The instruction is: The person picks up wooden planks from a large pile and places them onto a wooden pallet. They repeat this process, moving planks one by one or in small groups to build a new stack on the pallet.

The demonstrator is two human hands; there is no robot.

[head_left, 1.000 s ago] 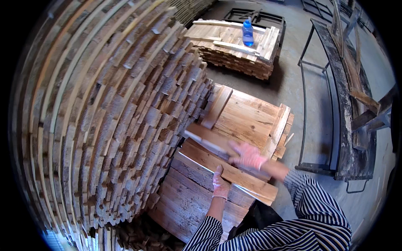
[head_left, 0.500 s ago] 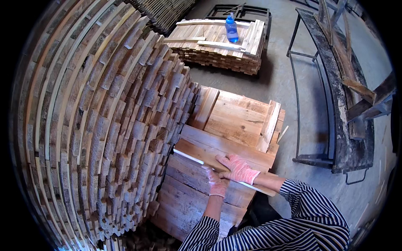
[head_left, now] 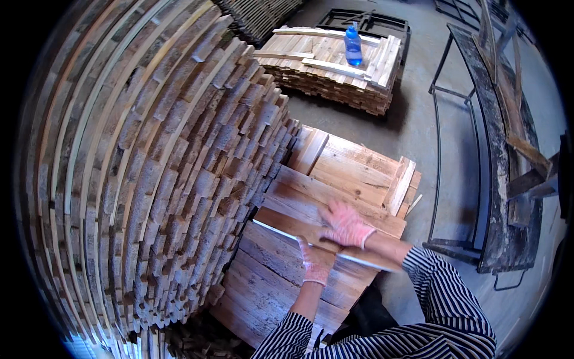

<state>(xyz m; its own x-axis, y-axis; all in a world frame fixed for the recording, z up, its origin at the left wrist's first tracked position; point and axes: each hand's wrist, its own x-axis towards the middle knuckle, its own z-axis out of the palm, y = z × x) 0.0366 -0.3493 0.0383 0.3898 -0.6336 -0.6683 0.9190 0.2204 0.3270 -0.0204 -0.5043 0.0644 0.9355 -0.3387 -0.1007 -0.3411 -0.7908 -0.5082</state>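
Note:
A narrow wooden board (head_left: 281,222) lies slantwise over a bench-high stack of wider planks (head_left: 263,280), its pale near edge tipped toward me. My left hand (head_left: 315,262), in a pinkish-white knit glove, grips the board near its middle, thumb up along the near edge; some of its fingers are hidden. Over the board's right half is my right hand (head_left: 347,226) in a matching glove, fingers spread and slightly smeared by motion. Whether its palm touches the wood I cannot tell.
A tall wall of stacked slats (head_left: 197,179) stands close on the left. Two cross battens, one a pale strip (head_left: 399,186), lie on the planks' far part. Beyond are a low plank pile (head_left: 329,66) with a blue bottle (head_left: 353,48) and, right, a dark metal-framed bench (head_left: 487,179).
My right hand has lifted from its grip on the board and spread its fingers. The left hand stays at the board. The whole view has shifted slightly, moving the scene rightward.

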